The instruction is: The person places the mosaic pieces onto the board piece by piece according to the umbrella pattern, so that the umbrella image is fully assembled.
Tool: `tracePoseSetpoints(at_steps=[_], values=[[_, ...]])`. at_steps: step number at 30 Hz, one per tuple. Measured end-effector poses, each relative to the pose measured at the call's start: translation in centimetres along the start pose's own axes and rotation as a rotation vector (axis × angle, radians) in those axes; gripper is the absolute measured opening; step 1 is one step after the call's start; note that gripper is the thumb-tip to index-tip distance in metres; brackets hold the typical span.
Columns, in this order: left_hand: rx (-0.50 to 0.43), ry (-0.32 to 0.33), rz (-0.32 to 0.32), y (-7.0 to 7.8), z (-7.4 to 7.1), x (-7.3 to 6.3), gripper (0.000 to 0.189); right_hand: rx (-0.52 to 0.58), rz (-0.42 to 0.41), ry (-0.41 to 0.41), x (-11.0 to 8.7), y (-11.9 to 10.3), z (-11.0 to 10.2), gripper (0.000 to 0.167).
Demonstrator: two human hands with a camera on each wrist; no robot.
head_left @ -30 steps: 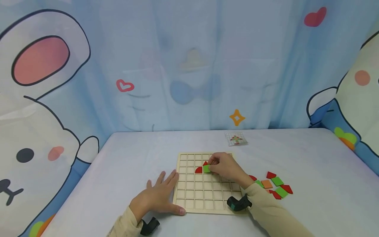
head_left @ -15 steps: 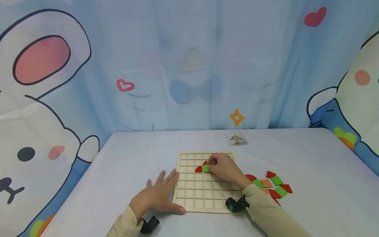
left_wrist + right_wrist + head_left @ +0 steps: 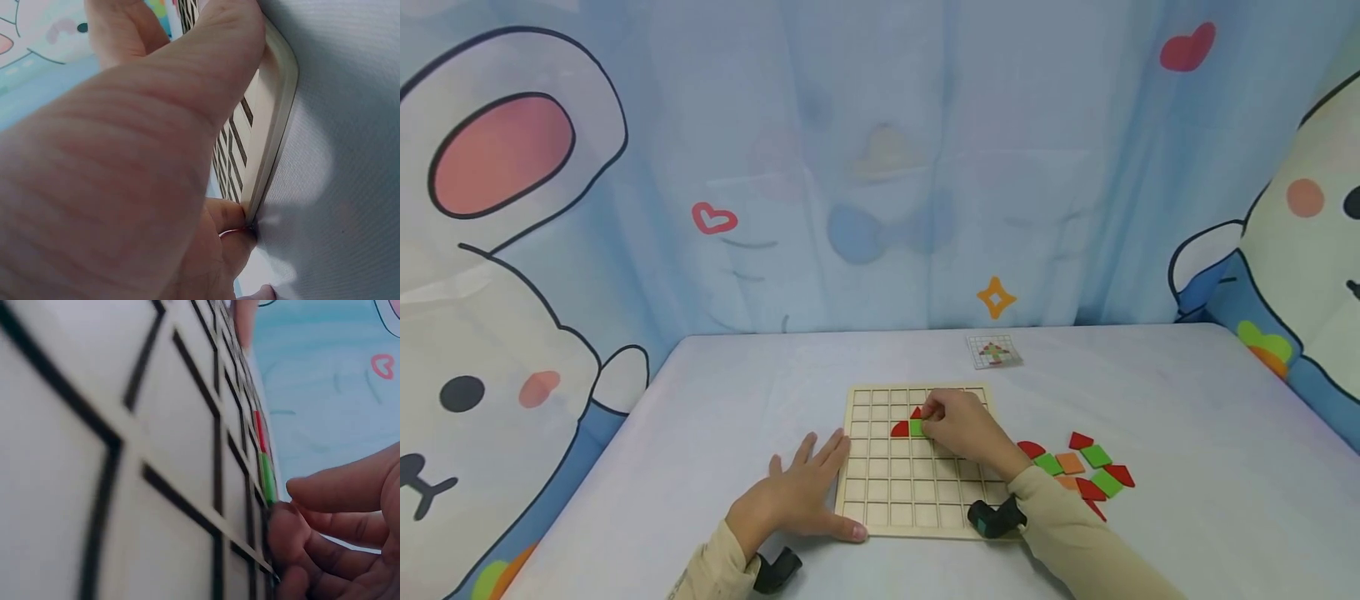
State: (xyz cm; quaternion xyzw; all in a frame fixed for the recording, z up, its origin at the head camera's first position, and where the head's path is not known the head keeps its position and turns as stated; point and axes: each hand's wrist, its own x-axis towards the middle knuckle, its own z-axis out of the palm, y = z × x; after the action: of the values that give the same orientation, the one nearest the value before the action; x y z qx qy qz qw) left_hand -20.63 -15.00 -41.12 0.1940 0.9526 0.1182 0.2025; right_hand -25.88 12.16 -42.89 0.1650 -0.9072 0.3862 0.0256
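Green square tile (image 3: 916, 427) — it sits in the far half of the wooden grid board (image 3: 895, 492), right at the fingertips of the right hand (image 3: 962, 423). Those fingers are bent and drawn together with the thumb at the tile's right side; whether they pinch the tile, or some piece hidden beneath them, I cannot tell, even from the right wrist view. Beside the tile on its left is a red rounded piece (image 3: 900, 430), and just beyond it a red triangle (image 3: 917, 413), close to the bent fingers.

The left hand (image 3: 801, 498) has its fingers spread, their tips touching the board's left edge and the thumb stretched to its near left corner. The left wrist view shows the thumb and fingers against the board's pale rim.

Past the hands come beige sleeves (image 3: 1082, 533), with a black device at each wrist. To the right of the board, near the right forearm, lies a loose cluster of red, green and orange pieces (image 3: 1071, 462), some touching and one of the red ones partly under another. Beyond the board's far edge, towards the right, is a small card (image 3: 995, 351) printed with a grid and a coloured figure. Everything rests on a white-covered table (image 3: 760, 375) — behind it hangs a blue curtain (image 3: 1037, 167) with cartoon animals and hearts.
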Motion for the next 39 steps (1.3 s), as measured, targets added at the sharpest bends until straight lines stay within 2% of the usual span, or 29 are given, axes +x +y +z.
tracePoseSetpoints(at_steps=[5, 13, 19, 27, 32, 39], values=[[-0.011, -0.013, 0.013, -0.1, 0.0, 0.1, 0.124, 0.05, 0.018, -0.043, -0.3, 0.1, -1.3, 0.002], [-0.017, -0.003, 0.007, -0.3, 0.1, -0.1, 0.124, 0.088, -0.007, -0.053, -1.4, 0.0, -3.7, 0.01], [-0.013, 0.001, 0.003, -0.2, 0.0, -0.3, 0.124, 0.026, -0.022, -0.049, -3.1, 0.3, -6.1, 0.012], [-0.019, -0.019, 0.02, -0.5, 0.1, 0.0, 0.125, -0.084, -0.049, -0.046, -4.8, 2.3, -8.8, 0.019], [-0.01, -0.012, 0.018, -0.3, 0.1, -0.1, 0.125, -0.151, 0.007, -0.032, -5.7, 3.9, -11.0, 0.024], [0.001, -0.003, 0.0, 0.0, -0.1, -0.2, 0.123, -0.204, 0.11, -0.118, -6.6, 5.8, -13.5, 0.025]])
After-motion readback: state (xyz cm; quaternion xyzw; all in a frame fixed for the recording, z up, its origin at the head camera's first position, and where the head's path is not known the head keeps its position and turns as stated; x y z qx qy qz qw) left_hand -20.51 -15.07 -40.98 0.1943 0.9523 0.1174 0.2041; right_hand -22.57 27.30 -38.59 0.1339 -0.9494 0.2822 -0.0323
